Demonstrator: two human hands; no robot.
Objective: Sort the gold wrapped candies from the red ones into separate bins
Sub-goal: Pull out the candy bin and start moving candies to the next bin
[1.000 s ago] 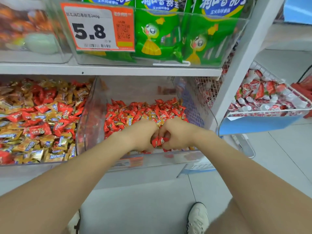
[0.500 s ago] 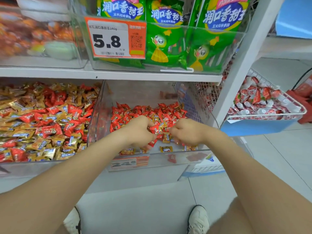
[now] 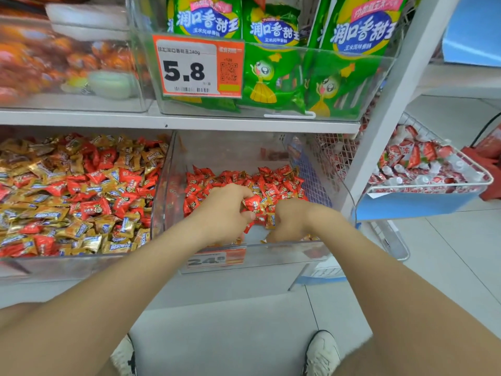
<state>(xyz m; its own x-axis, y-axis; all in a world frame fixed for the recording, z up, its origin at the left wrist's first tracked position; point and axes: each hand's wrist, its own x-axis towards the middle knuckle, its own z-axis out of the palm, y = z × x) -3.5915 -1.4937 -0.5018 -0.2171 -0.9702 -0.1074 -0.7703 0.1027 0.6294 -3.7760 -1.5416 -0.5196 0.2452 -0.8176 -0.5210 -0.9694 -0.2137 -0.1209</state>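
Two clear plastic bins sit side by side on the lower shelf. The left bin (image 3: 81, 263) holds a mix of gold wrapped candies (image 3: 73, 229) and red wrapped candies (image 3: 95, 208). The right bin (image 3: 271, 255) holds mostly red candies (image 3: 273, 185) with a few gold ones among them. Both my hands are inside the right bin near its front. My left hand (image 3: 225, 213) has its fingers curled around red candies (image 3: 253, 204). My right hand (image 3: 290, 221) is curled over the pile, a gold candy (image 3: 269, 221) at its fingers; whether it grips it is hidden.
The shelf above carries a clear box of green snack bags (image 3: 273, 77) with a 5.8 price tag (image 3: 198, 69). A white shelf post (image 3: 390, 109) stands right of the bins. A wire basket (image 3: 423, 183) of red and white packets hangs further right. My shoes (image 3: 322, 354) are on the grey floor.
My hands have parted a little, and my left hand has lifted a red candy above the pile. The camera has tilted up slightly, showing more of the upper shelf.
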